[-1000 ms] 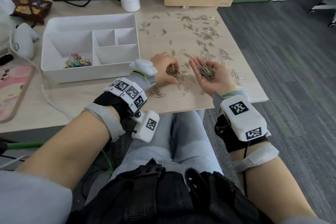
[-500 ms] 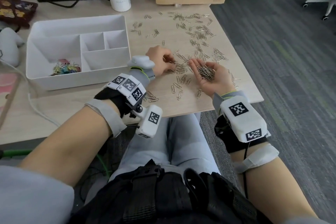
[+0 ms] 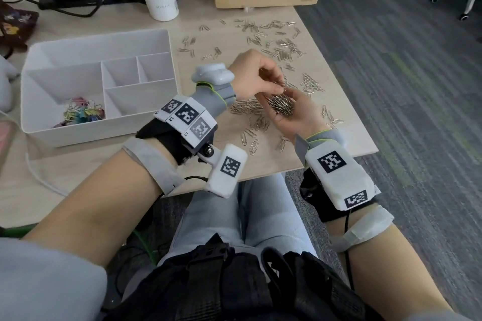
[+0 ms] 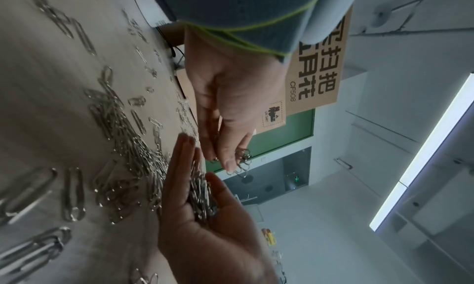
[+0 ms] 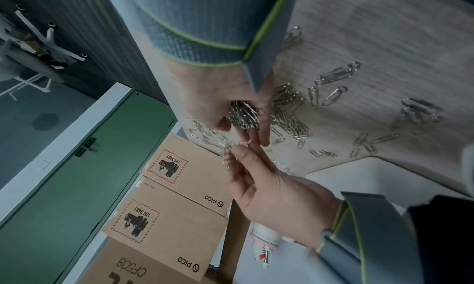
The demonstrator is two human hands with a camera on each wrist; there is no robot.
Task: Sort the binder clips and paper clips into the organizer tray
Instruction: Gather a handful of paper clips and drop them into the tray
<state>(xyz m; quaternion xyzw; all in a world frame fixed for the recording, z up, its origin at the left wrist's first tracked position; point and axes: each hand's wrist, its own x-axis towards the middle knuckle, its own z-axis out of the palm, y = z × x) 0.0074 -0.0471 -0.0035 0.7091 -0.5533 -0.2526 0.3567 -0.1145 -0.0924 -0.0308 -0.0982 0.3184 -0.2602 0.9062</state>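
left hand [image 3: 254, 74] pinches a few paper clips [image 4: 241, 162] over right hand [image 3: 292, 114] cupping a clip pile [image 3: 280, 105], above table [image 3: 313, 154]

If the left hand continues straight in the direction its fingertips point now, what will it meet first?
Most likely the heap of paper clips in the cupped right hand. The left hand, pinching a few clips, points down at it from just above; the exact gap is unclear.

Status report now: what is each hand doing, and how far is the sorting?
Left hand pinches a few paper clips above right hand, which cups a pile. Tray holds only coloured binder clips. Many paper clips loose on table. Nothing in the way.
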